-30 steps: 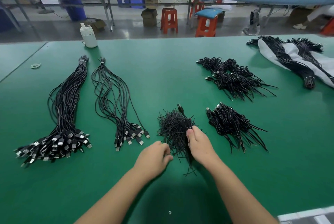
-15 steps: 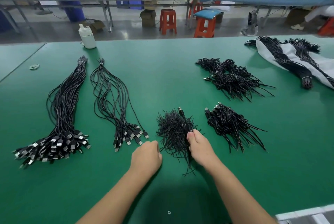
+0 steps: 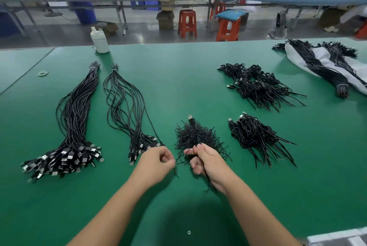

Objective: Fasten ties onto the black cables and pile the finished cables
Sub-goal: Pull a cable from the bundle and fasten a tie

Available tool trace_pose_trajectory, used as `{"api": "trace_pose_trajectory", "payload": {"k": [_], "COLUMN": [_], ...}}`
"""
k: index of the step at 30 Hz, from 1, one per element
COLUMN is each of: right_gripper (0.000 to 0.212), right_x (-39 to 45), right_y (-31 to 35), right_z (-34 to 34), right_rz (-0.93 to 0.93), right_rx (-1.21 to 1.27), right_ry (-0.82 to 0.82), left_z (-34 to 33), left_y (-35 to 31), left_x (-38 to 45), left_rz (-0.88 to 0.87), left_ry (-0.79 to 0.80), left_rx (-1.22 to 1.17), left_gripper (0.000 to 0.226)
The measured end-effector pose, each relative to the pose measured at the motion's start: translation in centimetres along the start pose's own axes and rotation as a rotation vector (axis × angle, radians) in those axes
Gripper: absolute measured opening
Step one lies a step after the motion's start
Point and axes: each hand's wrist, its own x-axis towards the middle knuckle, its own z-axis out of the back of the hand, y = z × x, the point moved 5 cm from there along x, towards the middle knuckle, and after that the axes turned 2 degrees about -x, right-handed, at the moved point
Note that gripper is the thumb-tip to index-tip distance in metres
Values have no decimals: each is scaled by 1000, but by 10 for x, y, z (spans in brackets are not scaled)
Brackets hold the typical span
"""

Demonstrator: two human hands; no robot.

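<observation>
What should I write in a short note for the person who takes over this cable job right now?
Left hand: closed, pinching one thin black tie at the near edge of the tie heap.
Right hand: closed on a folded black cable over the same heap; its USB plug points away.
Done: two piles of folded cables, the near pile and the far pile, both to the right.
Left: the big loose bundle and the smaller bundle on the left, not yet folded. More cables lie on the white sheet far right.
</observation>
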Motion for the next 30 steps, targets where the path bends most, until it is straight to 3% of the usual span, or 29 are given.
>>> {"api": "trace_pose_trajectory", "payload": {"k": [5, 10, 14, 17, 20, 22, 26, 28, 30], "right_gripper": [34, 31, 30, 31, 30, 29, 25, 18, 25], "right_x": [-1, -4, -9, -12, -13, -14, -12, -12, -13], "right_y": [8, 14, 21, 25, 24, 21, 20, 20, 20], "right_z": [-5, -7, -8, -7, -13, -20, -25, -25, -25], "right_rz": [98, 166, 228, 237, 210, 196, 182, 175, 167], "right_rx": [-56, -234, -343, -444, -410, -349, -334, -337, -279], "right_ry": [-53, -117, -144, -159, -46, 33, 29, 29, 41], "left_z": [-14, -24, -21, -6, 7, 7, 0, 0, -1], "left_y": [1, -4, -6, -9, -15, -23, -36, -34, -32], "left_x": [-3, -6, -4, -2, -2, -3, -8, -8, -7], "left_rz": [67, 91, 56, 14, -31, -74, -167, -165, -159], "left_ry": [132, 155, 62, -131, -275, -256, -169, -163, -133], "left_rx": [-162, -456, -372, -264, -322, -372, -430, -430, -400], "left_gripper": [10, 4, 9, 14, 15, 17, 30, 27, 20]}}
